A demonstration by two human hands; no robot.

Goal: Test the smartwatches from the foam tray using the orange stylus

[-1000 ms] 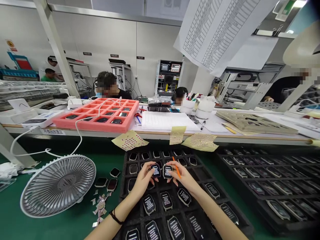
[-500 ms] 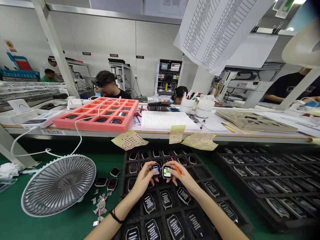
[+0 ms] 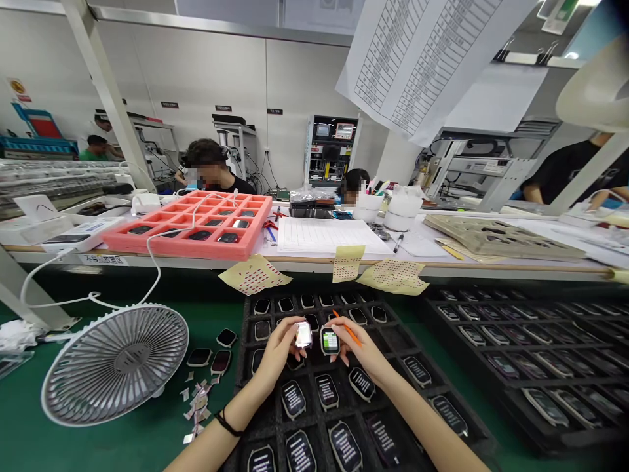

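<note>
Inspected in the head view: bare left hand (image 3: 281,342) and bare right hand (image 3: 362,346), slender in build. Bare also along left forearm (image 3: 253,398) and right forearm (image 3: 417,410), down to the lower edge of view, tapering toward the wrists. Worn just above the left wrist: one thin black band (image 3: 230,427), cord-like, slightly uneven in outline. Too small to judge: weave, fastening and fingernail detail.

Brightly lit in cool white, but shadowed beneath the shelf (image 3: 312,267) and black in the upper right corner. Glaring white on one held watch screen (image 3: 303,335). Mostly sharp, stretched toward the edges by wide-angle distortion, pixelated in background patches.
</note>
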